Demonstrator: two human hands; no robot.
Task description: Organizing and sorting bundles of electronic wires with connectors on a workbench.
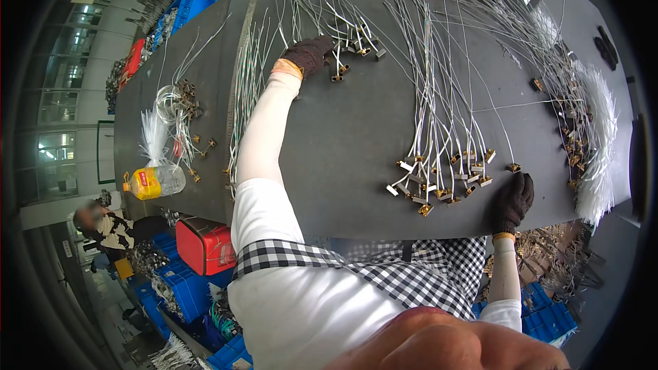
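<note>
Two dark-gloved hands lay on the dark tabletop (343,137): my left hand (310,53) clenched on far white wires with brass-tipped ends (349,44), my right hand (514,199) rested flat, grasping nothing, beside the near fanned bundle (442,178), perhaps steadying it.

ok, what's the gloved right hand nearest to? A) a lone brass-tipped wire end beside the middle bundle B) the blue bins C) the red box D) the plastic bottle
A: the right hand sits just below a single brass-tipped wire end, right of the middle bundle.
</note>
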